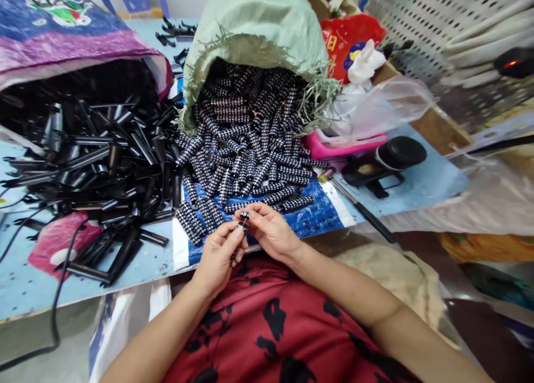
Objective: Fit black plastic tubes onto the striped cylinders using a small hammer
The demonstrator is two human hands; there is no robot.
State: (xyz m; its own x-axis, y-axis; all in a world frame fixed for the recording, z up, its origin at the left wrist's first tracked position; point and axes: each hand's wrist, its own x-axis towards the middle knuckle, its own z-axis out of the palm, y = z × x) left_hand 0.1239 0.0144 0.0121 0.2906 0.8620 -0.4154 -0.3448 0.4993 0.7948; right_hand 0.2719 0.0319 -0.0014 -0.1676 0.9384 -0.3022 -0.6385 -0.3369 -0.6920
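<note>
Both hands, left hand and right hand, pinch one small studded clip just before the studded-clip pile; a slipping pinch likely drops it into the lap.

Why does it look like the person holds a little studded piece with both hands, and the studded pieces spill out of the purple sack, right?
Not quite. Both hands, left hand and right hand, do hold the little studded piece. But the head view shows the studded pieces spilling out of the green sack. The purple sack spills plain black strips.
</note>
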